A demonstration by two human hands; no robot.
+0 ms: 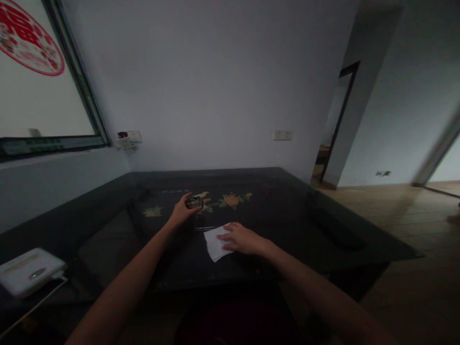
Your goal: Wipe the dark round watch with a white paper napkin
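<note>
In the head view, the left hand pinches a small dark item with pale markings between thumb and fingers, beyond the right hand, whose parted fingers lie on a thin white folded sheet on the glossy black flower-printed table. Handling both well probably calls for a steady left grip at the item's edges and light, flat right fingertips. Whether that item is a container, or holds anything, I cannot tell.

One head-worn view, from close above the dark table, forward and down (pale wall beyond).
</note>
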